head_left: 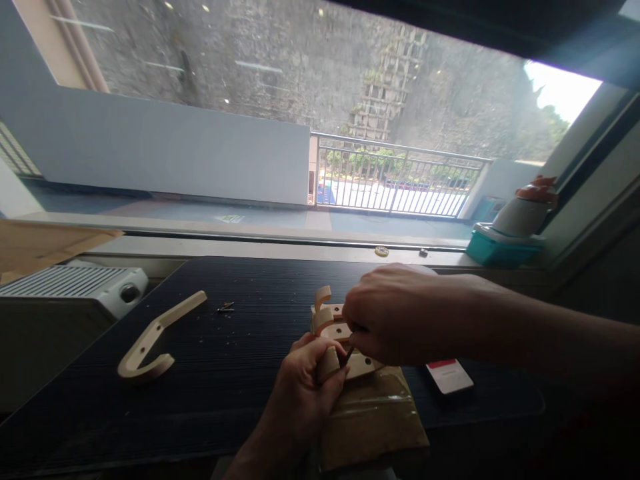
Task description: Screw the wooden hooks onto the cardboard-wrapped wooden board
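My left hand (305, 383) is closed around the curled end of the nearest pale wooden hook (359, 365), which lies on a tape-covered brown block (375, 423). Above it, my right hand (387, 310) is a fist on a thin dark rod (349, 355) that points down at this hook; the rod's upper part is hidden, so its kind is unclear. Just beyond lie two more wooden hooks, a middle one (340, 331) and a far one (323, 293), with dark screw holes. A loose wooden hook (175, 316) rests on the table at left, near a few small screws (226, 308).
On the dark table (225, 413), a phone (450, 377) lies right of the block. A white grilled appliance (75, 283) and brown cardboard (45, 247) stand at left. The windowsill holds a tape roll (381, 251), a teal box (500, 251) and an orange-topped bottle (523, 217).
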A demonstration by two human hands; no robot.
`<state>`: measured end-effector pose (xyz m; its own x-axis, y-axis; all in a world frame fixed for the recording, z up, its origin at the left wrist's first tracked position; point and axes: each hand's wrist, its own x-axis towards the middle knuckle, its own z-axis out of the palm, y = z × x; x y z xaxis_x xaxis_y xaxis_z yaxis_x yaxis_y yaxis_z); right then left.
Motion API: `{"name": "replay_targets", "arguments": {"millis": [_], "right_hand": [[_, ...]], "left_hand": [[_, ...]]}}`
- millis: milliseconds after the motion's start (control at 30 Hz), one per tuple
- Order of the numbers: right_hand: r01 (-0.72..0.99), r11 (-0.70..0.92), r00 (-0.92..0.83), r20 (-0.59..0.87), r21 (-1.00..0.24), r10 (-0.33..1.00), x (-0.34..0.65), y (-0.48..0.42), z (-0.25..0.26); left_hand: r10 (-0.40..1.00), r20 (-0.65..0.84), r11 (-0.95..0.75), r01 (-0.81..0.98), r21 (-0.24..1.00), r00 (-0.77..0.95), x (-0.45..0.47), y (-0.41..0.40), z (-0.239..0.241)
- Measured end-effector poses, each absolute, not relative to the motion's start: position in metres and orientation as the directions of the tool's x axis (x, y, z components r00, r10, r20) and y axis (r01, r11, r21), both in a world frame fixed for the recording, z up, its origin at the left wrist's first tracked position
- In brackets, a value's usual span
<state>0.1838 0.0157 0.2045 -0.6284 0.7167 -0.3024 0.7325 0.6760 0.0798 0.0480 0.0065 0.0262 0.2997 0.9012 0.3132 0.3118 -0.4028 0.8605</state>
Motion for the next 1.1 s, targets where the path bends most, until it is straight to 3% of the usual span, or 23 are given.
{"name": "replay_targets", "arguments": {"millis": [133, 333, 700, 1100], "right_hand": [[0.728, 0.674, -0.605, -0.348, 0.124, 0.717, 0.182, 0.012, 0.208], [0.644, 0.763, -0.695, -0.373, 0.057, 0.615, 0.182, 0.013, 0.208], [0.757, 0.653, -0.632, -0.248, 0.003, 0.734, 0.195, 0.018, 0.193], [0.651, 0.759, -0.712, -0.333, 0.016, 0.618, 0.195, 0.02, 0.204]], "left_hand": [[0.901, 0.302, -0.402, 0.338, 0.851, 0.312, 0.048, 0.007, 0.028], [0.894, 0.304, -0.41, 0.328, 0.851, 0.329, 0.047, 0.008, 0.026], [0.898, 0.337, -0.425, 0.363, 0.829, 0.282, 0.05, 0.007, 0.022], [0.897, 0.352, -0.433, 0.377, 0.819, 0.266, 0.052, 0.006, 0.028]]}}
